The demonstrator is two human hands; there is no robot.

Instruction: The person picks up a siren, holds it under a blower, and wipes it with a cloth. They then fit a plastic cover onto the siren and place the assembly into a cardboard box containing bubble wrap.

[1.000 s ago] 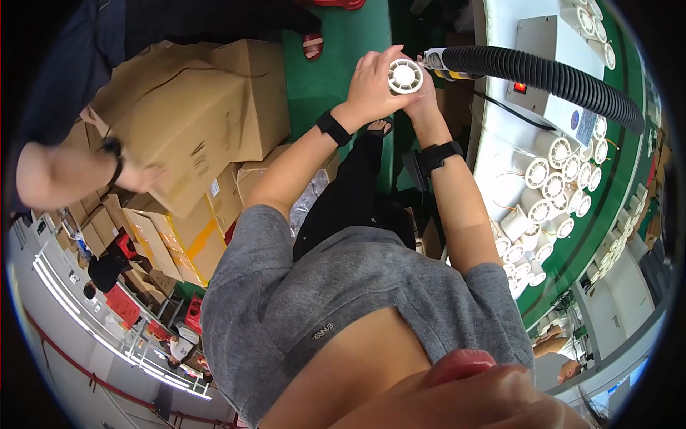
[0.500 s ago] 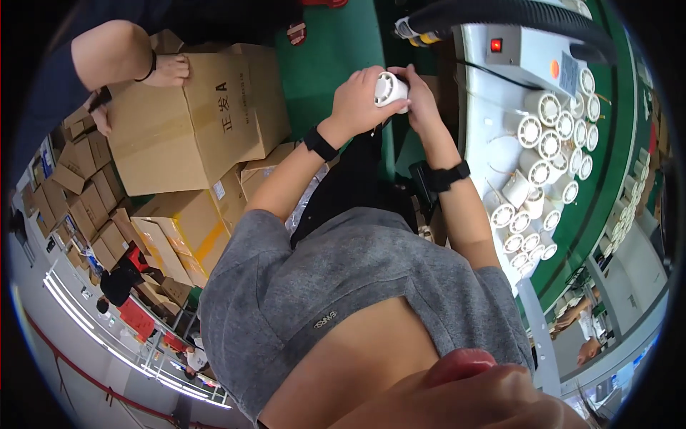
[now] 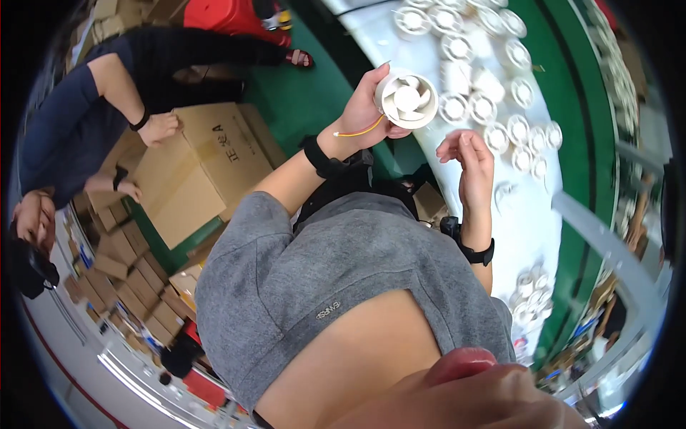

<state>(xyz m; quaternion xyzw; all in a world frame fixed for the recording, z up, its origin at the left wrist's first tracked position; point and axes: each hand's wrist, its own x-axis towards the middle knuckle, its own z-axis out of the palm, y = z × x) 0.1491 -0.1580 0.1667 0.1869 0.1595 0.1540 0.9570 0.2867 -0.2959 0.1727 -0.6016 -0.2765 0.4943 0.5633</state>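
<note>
At far left a co-worker's hand (image 3: 158, 129) rests on a brown cardboard box (image 3: 193, 171). Nearer the middle, the left hand (image 3: 364, 107) clasps a small round white plastic fan (image 3: 406, 100) with a thin yellow wire, held up above the white workbench (image 3: 529, 214). The right hand (image 3: 468, 161) hangs open and empty just beside it. This looks like an inspection step; next, the free fingers probably need to meet the fan squarely.

many white round fan units (image 3: 493, 107) lie spread over the pale table (image 3: 529, 214) at the right, which has a green edge. at the left another person in dark clothes (image 3: 78, 121) bends over a large cardboard box (image 3: 200, 171). smaller cartons (image 3: 128, 286) are stacked nearer. far off stands a red object (image 3: 229, 14).
</note>
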